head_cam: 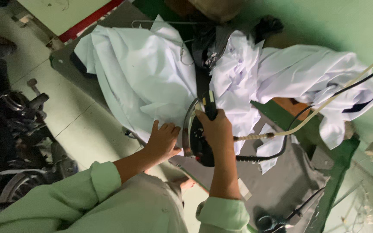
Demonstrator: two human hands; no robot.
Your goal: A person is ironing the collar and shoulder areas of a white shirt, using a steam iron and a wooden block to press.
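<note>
The wall point(324, 21) is painted pale green. The floor point(78, 125) has big light tiles with thin dark lines between them. A green metal frame point(337, 172) holds a grey padded tabletop point(281, 185). At the left side stands a dark motorbike point(14, 129) with shiny parts. Near the top left lies a pale board with a red edge point(89, 19). The light is dim and soft.

Iron point(197, 133) on garment point(143, 77), between left hand point(162, 140) and right hand point(214, 129). Left hand flat on garment, just beside iron. Cables point(324, 101) right of iron, across crumpled cloth point(307, 73). Ironing table point(281, 181) under everything. Motorcycle point(9, 129) far left, on floor point(87, 125).
</note>
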